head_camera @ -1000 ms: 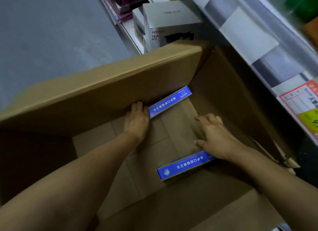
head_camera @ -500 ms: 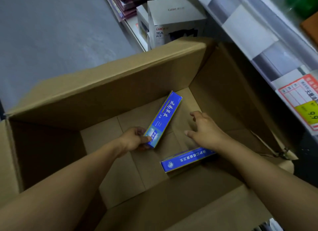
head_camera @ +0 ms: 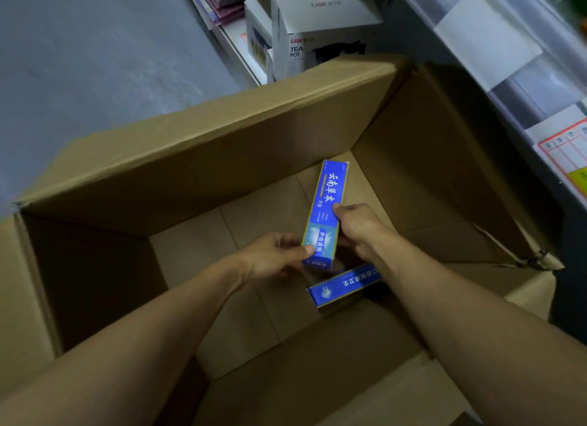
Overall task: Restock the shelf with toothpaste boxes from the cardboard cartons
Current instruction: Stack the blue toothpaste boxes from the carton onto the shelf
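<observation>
- Head view: we are looking down into an open carton [head_camera: 222, 158], both our bare arms reaching into it.
- Our left hand [head_camera: 273, 257] is pinching the near end of a blue toothpaste box [head_camera: 327, 209], thumb on its printed face, fingers curled underneath.
- Our right hand [head_camera: 359, 225] is closing on the same box along its right edge, about halfway up, thumb lying on the face.
- The box is being held clear of the carton floor, its long axis pointing away from us toward the far right corner and its far end tilting up.
- A second box [head_camera: 343, 284] is lying on the carton floor just below our hands, partly hidden under our right forearm, its print showing upside down to us.
- We are seeing nothing else on the bare brown floor of the carton; its flaps are standing open all round.
- Beyond the far wall a white teapot box [head_camera: 320, 28] is sitting on a low shelf [head_camera: 241, 53], with a smaller box just beside it on the left.
- At the right a shelf edge [head_camera: 508, 85] is running diagonally, carrying a red-bordered price tag [head_camera: 565, 152]; its print is too blurred for us to read.
- Grey floor [head_camera: 95, 60] is filling the upper left.
</observation>
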A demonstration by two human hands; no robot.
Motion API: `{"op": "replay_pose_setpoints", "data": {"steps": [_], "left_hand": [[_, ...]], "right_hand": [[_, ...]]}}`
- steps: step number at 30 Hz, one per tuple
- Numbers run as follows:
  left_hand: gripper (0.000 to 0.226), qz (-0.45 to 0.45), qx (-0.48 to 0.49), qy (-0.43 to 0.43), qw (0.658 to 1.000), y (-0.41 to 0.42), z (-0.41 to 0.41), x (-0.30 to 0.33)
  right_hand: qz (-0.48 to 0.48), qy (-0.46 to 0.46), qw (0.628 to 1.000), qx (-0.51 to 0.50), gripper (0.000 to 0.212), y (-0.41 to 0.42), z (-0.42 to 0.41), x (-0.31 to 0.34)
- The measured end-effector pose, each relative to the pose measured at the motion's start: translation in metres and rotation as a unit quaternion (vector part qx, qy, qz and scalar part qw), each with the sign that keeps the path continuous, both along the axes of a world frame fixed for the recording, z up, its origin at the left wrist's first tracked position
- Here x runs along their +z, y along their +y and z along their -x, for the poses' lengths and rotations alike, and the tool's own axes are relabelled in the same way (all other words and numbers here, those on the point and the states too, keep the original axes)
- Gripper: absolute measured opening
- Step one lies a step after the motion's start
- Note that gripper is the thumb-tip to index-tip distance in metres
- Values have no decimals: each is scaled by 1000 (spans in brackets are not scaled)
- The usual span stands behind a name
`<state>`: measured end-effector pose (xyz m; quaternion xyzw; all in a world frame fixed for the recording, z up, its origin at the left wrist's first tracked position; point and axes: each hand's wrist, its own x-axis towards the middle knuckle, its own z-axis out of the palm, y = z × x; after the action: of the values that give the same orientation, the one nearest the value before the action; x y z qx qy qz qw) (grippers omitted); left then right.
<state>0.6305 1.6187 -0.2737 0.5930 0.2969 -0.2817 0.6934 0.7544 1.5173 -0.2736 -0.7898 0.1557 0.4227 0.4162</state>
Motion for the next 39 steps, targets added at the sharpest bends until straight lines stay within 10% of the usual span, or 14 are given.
{"op": "replay_pose_setpoints", "data": {"steps": [5, 18, 30, 39], "left_hand": [[62, -151, -133, -13, 980, -4, 2, 2], [73, -348, -313, -96, 878, -78, -15, -38], [29, -197, 8, 54, 979, 21, -2, -49], [32, -331, -150, 65, 929, 40, 13, -52]], "right_hand": [[186, -172, 945, 205, 34, -25, -33, 37], [152, -284, 899, 296, 32, -68, -57, 82], [149, -271, 900, 308, 32, -49, -48, 73], [157, -254, 898, 323, 33, -43, -42, 59]]}}
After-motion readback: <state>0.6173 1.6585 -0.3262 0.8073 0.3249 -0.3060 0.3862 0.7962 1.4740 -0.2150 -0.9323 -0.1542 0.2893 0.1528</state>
